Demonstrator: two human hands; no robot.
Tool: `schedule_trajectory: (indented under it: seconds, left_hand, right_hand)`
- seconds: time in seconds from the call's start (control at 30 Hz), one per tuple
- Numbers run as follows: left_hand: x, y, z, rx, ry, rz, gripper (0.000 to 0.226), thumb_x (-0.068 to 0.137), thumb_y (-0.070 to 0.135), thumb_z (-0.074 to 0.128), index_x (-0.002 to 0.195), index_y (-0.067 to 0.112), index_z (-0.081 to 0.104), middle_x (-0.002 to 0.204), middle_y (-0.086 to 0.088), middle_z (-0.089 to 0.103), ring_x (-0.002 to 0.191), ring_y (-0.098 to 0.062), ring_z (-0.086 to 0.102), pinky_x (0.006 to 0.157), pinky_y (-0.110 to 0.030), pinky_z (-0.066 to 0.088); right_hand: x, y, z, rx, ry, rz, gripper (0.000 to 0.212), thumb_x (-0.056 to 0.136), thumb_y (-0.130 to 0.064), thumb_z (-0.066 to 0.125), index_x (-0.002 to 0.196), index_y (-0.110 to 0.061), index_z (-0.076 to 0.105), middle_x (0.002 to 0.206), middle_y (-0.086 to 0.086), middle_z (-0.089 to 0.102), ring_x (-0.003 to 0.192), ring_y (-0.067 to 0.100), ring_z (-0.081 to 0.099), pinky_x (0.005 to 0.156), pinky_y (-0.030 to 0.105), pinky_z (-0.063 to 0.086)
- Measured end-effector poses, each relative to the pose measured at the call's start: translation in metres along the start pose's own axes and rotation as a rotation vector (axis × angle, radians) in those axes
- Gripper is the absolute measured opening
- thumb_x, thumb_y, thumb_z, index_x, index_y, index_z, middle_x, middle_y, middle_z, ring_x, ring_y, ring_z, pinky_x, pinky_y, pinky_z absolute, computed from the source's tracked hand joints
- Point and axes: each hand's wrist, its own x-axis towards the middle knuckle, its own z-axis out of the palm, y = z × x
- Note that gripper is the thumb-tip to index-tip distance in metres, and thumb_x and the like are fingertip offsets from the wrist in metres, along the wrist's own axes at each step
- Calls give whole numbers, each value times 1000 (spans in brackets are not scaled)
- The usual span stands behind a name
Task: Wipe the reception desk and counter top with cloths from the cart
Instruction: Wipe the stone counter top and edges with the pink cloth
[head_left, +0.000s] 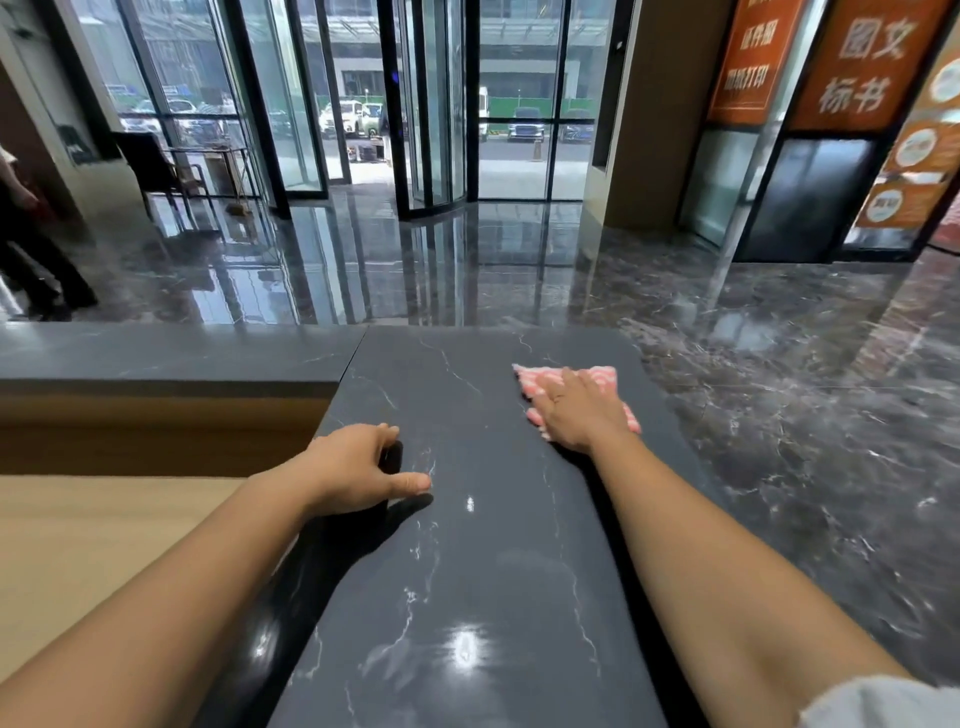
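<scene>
A dark marble counter top (467, 545) runs away from me toward the lobby. Near its far right corner lies a pink and white cloth (597, 378). My right hand (576, 410) lies flat on that cloth, fingers straight, pressing it to the stone. My left hand (358, 470) rests on the counter's left edge, thumb stretched over the top surface and fingers bent down over the side. It holds nothing.
A lower beige desk surface (93, 540) lies left of the counter, behind a raised dark ledge (171, 353). Glossy marble floor (805, 415) spreads beyond and to the right. A person's legs (36, 260) stand at the far left. Glass doors (431, 114) face me.
</scene>
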Motion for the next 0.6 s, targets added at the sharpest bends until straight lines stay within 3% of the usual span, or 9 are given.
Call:
schedule_trajectory:
  seconds: [0.2, 0.33, 0.6]
  left_hand:
    - [-10, -4, -1, -45, -142, -75, 139, 34, 82, 69, 151, 20, 27, 153, 2, 36, 138, -23, 39, 113, -38, 32]
    - [-13, -3, 10, 36, -51, -37, 116, 60, 69, 75, 153, 21, 24, 159, 9, 19, 145, -17, 24, 117, -34, 19]
    - [-12, -4, 12, -94, -87, -35, 113, 64, 56, 80, 153, 16, 23, 160, 5, 16, 146, -19, 21, 118, -36, 18]
  right_hand:
    - [-11, 66, 2, 12, -1, 225, 61, 92, -59, 20, 149, -39, 28, 157, 4, 27, 144, 30, 23, 117, 51, 17]
    - [-22, 47, -2, 53, -23, 325, 55, 101, -48, 29, 153, -33, 21, 163, 6, 10, 149, 28, 6, 118, 50, 5]
    - [-43, -48, 11, 85, -3, 232, 60, 98, -43, 36, 154, -28, 18, 163, 10, 3, 149, 32, 0, 117, 53, -3]
